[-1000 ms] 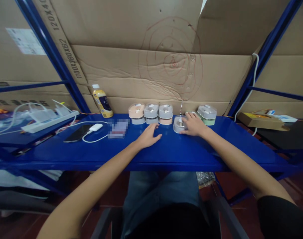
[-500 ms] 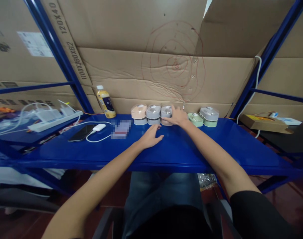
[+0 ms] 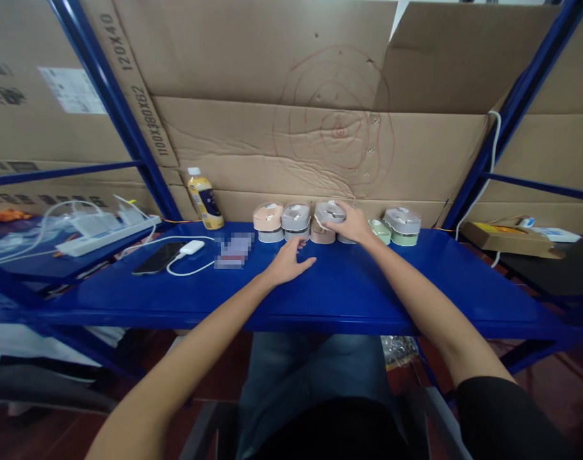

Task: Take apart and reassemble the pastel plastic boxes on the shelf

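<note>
My right hand is closed on a grey box with a clear lid, which sits tilted or slightly raised over a brownish box. Behind my fingers, part of another grey box shows low on the table. My left hand rests by the front of the row, fingers apart, thumb out, holding nothing. Left of the held box stand two stacks, one with a peach box on top, one with a grey box on top. Right of my hand are a green box and a grey-over-green stack.
On the blue table, to the left, lie a phone, a white charger with cable and a blurred-out item. A yellow drink bottle stands at the back before the cardboard wall. Blue posts frame both sides.
My right hand has moved slightly right, carrying the grey box up and to the right off its stack. The brownish box beneath shows more. My left hand has barely moved.
</note>
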`<state>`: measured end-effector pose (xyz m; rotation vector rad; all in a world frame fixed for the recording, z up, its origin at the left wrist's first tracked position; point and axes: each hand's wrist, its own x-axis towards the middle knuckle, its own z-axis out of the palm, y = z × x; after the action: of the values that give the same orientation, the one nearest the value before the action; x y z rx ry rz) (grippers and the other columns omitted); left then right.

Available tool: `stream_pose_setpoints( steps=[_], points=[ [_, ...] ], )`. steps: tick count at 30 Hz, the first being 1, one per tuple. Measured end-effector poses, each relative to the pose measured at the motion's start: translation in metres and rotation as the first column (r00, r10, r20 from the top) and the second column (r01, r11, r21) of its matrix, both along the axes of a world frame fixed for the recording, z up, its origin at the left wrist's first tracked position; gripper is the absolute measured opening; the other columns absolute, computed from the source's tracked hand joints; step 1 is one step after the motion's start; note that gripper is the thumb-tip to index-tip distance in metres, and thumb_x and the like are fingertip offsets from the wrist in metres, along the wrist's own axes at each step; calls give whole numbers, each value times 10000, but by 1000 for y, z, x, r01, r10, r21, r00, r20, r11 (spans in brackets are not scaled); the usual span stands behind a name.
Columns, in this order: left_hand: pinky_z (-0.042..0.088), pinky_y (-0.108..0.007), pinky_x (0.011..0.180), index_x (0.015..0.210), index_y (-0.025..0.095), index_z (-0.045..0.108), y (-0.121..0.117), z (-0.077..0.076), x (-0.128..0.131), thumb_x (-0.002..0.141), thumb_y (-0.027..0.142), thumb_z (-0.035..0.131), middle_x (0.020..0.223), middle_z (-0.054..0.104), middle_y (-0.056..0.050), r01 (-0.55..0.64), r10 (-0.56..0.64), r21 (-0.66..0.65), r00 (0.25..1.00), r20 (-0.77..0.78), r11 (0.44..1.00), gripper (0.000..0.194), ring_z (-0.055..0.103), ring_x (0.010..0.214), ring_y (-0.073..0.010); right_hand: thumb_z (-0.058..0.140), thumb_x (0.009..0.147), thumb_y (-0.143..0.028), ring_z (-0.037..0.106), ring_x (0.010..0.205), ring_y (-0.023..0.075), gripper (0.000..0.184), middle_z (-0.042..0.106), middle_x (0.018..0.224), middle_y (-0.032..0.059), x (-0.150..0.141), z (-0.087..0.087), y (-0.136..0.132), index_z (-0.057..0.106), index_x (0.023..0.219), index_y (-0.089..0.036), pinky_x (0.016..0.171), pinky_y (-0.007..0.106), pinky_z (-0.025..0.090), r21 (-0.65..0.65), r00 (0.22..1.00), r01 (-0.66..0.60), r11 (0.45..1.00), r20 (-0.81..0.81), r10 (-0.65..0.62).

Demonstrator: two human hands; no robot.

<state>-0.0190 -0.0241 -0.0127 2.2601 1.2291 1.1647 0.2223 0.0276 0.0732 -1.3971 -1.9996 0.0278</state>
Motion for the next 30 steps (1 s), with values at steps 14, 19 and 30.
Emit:
stream_pose_setpoints(
  steps=[14,19,30],
  points=[
    [405,-618,1247,1549,198,476,-12,9,-3,659,367,969,1594,548,-225,386,-342,-260,918,199,885,1031,547,1479,-384,913,732,-420,502,1515,314,921,539,1636,80,51,-34,-45,532,1559,-286,1294,539,343,-375,626,-763,526,-228,745],
    [459,-608,1205,1497,206,537,-11,9,-2,669,376,966,1530,618,-194,361,-326,-239,929,176,901,948,615,1406,-370,915,734,-454,482,1531,321,992,505,1666,78,53,-35,-42,472,1608,-297,1301,546,333,-403,660,-722,562,-157,735],
    [421,-599,1237,1521,185,488,-11,13,-1,632,443,988,1560,569,-221,273,-250,-112,950,185,955,1052,590,1423,-380,830,812,-612,615,1388,348,879,625,1537,143,32,-37,-55,552,1541,-207,1198,541,479,-165,819,-573,803,-109,563]
  ],
)
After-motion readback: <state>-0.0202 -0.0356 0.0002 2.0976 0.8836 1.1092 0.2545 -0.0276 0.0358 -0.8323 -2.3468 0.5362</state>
